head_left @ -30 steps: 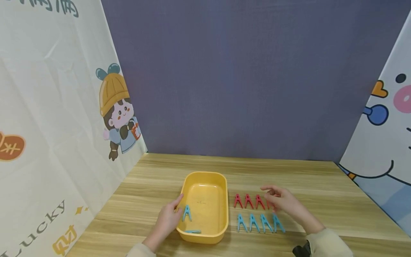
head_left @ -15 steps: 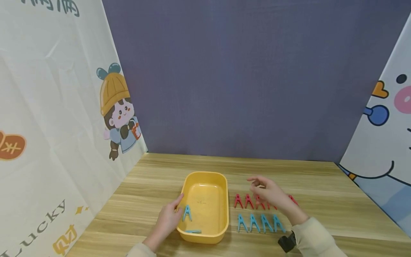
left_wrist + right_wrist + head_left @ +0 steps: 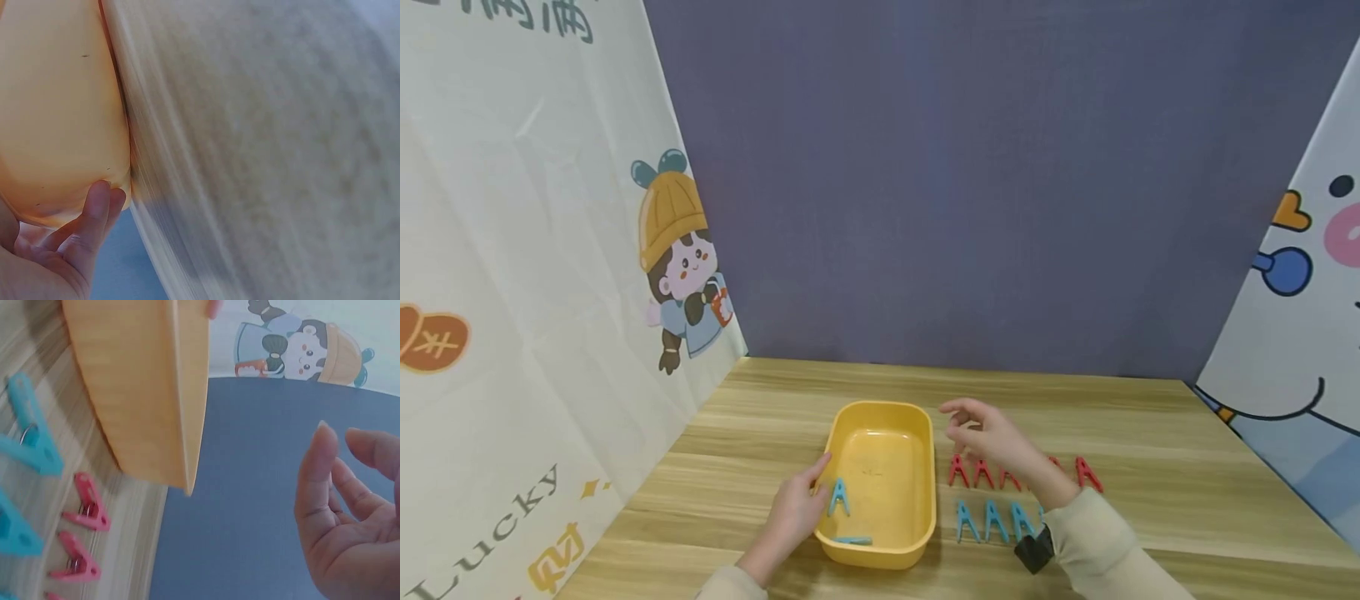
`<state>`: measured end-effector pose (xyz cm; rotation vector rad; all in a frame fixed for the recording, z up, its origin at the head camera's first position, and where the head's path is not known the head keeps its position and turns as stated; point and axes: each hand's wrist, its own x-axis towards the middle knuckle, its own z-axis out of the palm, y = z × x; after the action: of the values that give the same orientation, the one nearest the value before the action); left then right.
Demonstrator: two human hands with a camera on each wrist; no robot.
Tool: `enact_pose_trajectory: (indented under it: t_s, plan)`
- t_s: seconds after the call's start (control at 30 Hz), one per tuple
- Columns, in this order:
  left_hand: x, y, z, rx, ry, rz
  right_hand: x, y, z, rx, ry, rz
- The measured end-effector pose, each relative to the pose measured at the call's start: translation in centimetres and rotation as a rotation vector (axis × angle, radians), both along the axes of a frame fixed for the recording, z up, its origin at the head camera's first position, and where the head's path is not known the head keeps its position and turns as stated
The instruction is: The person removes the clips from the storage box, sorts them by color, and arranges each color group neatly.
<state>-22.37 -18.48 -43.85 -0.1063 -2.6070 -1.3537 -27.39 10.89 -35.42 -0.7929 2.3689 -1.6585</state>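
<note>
My left hand [image 3: 793,507] grips the left wall of a yellow plastic tub [image 3: 876,467]; in the left wrist view its fingers [image 3: 95,203] lie against the tub's outside. Inside, a blue clothespin [image 3: 838,487] leans near the left wall and another blue clothespin [image 3: 853,541] lies at the near end. My right hand [image 3: 988,435] hovers above the far side of a row of red clothespins, right of the tub. Its fingers are loosely bent, and in the right wrist view nothing lies between thumb and index finger. The forearm hides parts of both rows.
Right of the tub, several red clothespins [image 3: 957,472] form a row on the wooden table [image 3: 760,417]. Nearer stands a row of blue clothespins [image 3: 965,521]. A dark wall [image 3: 925,183] closes off the back; printed cloths hang at both sides.
My right hand has moved left along the red row towards the tub, uncovering the rightmost red clothespin. My left hand stays on the tub.
</note>
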Motion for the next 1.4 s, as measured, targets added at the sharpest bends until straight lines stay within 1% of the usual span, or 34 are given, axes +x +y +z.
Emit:
enact_pose_trajectory:
  t_s: [0.13, 0.3, 0.43, 0.63, 0.83, 1.03, 1.13, 1.27, 1.4]
  plan:
    - [0.0, 0.0, 0.0, 0.002, 0.0, -0.004, -0.1, -1.1, -0.2, -0.001, -0.002, 0.048]
    - [0.0, 0.1, -0.1, -0.016, 0.011, -0.003, -0.2, -2.3, -0.7, 0.025, 0.004, 0.09]
    - [0.0, 0.1, -0.1, -0.021, 0.01, 0.003, -0.1, -3.2, -1.2, 0.027, -0.039, 0.131]
    - [0.0, 0.1, -0.2, -0.024, 0.01, 0.002, 0.0, -4.6, -2.0, 0.052, -0.097, 0.168]
    - [-0.1, 0.1, -0.2, -0.041, 0.014, 0.009, 0.2, -5.6, -2.8, 0.067, -0.115, 0.194]
    - [-0.1, 0.1, -0.2, -0.049, 0.014, 0.018, 0.3, -6.7, -3.3, 0.088, -0.132, 0.224]
    - [-0.1, 0.1, -0.1, -0.041, 0.011, 0.007, 0.6, -7.2, -3.6, 0.111, -0.144, 0.244]
    - [0.1, 0.0, 0.0, -0.029, 0.008, -0.023, 0.9, -8.0, -4.0, 0.144, -0.132, 0.271]
    - [0.1, -0.1, 0.0, -0.032, 0.014, -0.027, 1.2, -9.0, -4.7, 0.172, -0.115, 0.288]
